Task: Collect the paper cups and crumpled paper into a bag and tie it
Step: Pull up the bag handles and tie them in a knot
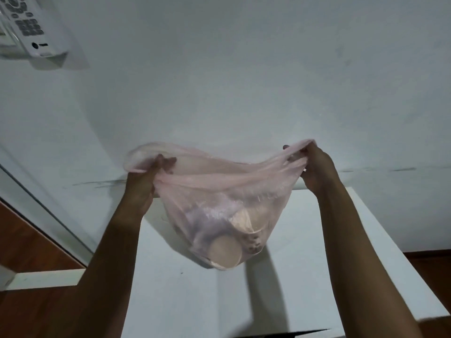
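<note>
A thin pink plastic bag (214, 191) hangs in the air above a white table (195, 296). My left hand (151, 176) grips the bag's left handle, and my right hand (310, 164) grips its right handle, pulling the top wide apart. Through the plastic I see paper cups (225, 252) lying at the bottom and pale crumpled paper (207, 215) beside them. The bag's underside hangs just above the tabletop, near its far edge.
A white wall stands right behind the table. A remote control (26, 25) sits in a wall holder at the upper left. Wooden floor (29, 245) shows at the left and right of the table. A white door frame runs along the left.
</note>
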Demonstrator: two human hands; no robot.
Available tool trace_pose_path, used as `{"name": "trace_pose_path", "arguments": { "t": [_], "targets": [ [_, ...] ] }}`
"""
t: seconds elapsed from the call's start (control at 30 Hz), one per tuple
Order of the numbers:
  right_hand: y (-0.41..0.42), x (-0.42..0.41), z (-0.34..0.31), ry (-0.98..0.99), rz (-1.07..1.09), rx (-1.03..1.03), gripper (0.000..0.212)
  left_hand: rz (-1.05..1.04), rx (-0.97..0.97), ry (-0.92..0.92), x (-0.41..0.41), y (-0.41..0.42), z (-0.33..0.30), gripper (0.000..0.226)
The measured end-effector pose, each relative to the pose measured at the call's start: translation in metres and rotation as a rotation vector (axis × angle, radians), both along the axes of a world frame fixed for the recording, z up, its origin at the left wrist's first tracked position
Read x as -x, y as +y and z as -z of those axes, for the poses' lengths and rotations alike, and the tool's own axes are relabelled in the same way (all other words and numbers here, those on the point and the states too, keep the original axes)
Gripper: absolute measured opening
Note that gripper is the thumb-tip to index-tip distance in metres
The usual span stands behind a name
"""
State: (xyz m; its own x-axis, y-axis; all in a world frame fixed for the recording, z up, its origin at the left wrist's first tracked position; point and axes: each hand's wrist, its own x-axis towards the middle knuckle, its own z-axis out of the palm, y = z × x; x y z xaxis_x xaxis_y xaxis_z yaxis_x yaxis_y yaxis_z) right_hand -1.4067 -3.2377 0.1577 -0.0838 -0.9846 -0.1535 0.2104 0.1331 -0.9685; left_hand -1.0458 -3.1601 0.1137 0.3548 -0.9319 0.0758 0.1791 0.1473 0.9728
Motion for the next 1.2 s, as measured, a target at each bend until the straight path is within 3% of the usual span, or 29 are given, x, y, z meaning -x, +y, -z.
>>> {"name": "trace_pose_path", "arguments": {
  "t": [0.13,0.2,0.27,0.33,0.43,0.5,0.57,0.6,0.67,0.77,0.8,0.87,0.93,1.0,1.1,1.2],
  "targets": [
    [-0.002,0.015,0.006,0.026,0.206,-0.025,0.007,-0.377,-0.094,0.023,-0.004,-0.008,0.005,0.02],
    [-0.007,0.02,0.011,0.167,0.297,0.006,0.012,-0.418,-0.12,0.006,-0.008,-0.009,0.005,0.012],
    [-0.009,0.023,0.015,0.461,0.359,0.075,0.035,-0.435,-0.121,0.022,-0.006,-0.011,-0.002,0.013],
    [-0.01,0.028,0.015,0.678,0.354,0.108,0.046,-0.453,-0.091,-0.016,-0.008,-0.01,-0.013,0.013],
    [-0.003,0.033,0.001,0.755,0.326,0.063,0.025,-0.48,-0.055,-0.211,-0.025,-0.003,-0.033,0.032],
    [-0.003,0.036,-0.007,0.659,0.311,0.079,0.015,-0.431,0.017,-0.369,-0.032,0.002,-0.046,0.042],
    [-0.005,0.034,-0.013,0.462,0.252,0.129,0.008,-0.322,0.07,-0.321,-0.036,0.003,-0.057,0.045],
    [-0.006,0.03,-0.015,0.315,0.217,0.129,0.002,-0.201,0.089,-0.183,-0.04,0.003,-0.058,0.047],
    [-0.007,0.023,-0.014,0.094,0.205,0.06,0.013,0.163,0.131,0.154,-0.048,0.01,-0.053,0.064],
    [-0.008,0.014,-0.009,-0.015,0.212,-0.02,0.029,0.59,0.115,0.549,-0.051,0.021,-0.022,0.076],
    [-0.009,0.012,-0.007,-0.035,0.207,-0.042,0.028,0.602,0.072,0.505,-0.047,0.024,-0.01,0.082],
    [-0.011,0.009,-0.003,-0.096,0.204,-0.087,0.013,0.489,0.018,0.083,-0.03,0.02,0.013,0.087],
    [-0.01,0.005,0.0,-0.209,0.16,-0.096,0.008,0.293,-0.012,-0.116,-0.016,0.01,0.015,0.058],
    [-0.009,0.004,0.003,-0.379,0.074,-0.057,0.015,0.179,0.023,0.011,-0.005,0.002,0.012,0.013],
    [-0.005,0.004,0.004,-0.61,-0.035,-0.024,0.024,0.022,-0.006,0.234,0.003,-0.007,0.005,0.025],
    [-0.005,0.002,0.007,-0.795,-0.114,-0.044,0.042,-0.061,-0.017,0.318,0.005,-0.014,0.005,0.032]
  ]
}}
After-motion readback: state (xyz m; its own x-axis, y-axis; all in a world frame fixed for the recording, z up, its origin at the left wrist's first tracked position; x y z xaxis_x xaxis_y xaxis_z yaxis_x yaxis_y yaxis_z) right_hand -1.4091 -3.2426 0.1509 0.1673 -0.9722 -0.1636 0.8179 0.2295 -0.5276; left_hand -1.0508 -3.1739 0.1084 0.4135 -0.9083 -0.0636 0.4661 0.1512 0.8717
